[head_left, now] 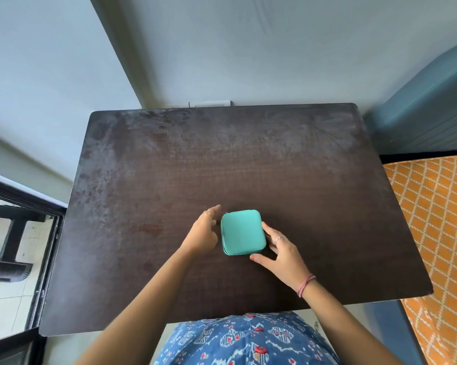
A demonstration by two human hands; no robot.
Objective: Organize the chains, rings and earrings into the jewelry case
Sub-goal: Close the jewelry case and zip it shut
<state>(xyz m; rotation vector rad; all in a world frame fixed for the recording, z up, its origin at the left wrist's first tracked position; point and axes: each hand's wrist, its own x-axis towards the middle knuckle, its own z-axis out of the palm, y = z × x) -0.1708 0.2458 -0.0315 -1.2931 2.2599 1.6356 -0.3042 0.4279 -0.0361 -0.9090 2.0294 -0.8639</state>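
One view only, from the head camera, looking straight down on a dark brown table (222,159) that fills the middle of the frame. A small teal jewelry case (241,231) sits on it, a little below and right of the frame's centre, lid down and closed — square with rounded corners. No chains, rings or earrings can be seen lying loose on the table.

The left hand (203,231) is just beside the case's left edge, fingers loosely spread and lifted; whether the palm side touches the case cannot be told. The right hand (280,250) lies at the case's lower right corner, fingers apart, with the thumb at the bottom edge and the forefinger along the right side — it cups the corner rather than clamping it. A ring shows on one finger of each hand, and a pink band (306,284) circles the right wrist.

At the bottom of the frame is a blue patterned garment (248,341) with red buttons. An orange patterned cloth (438,233) runs down the right edge, with a blue cushioned seat (427,106) in the upper right.
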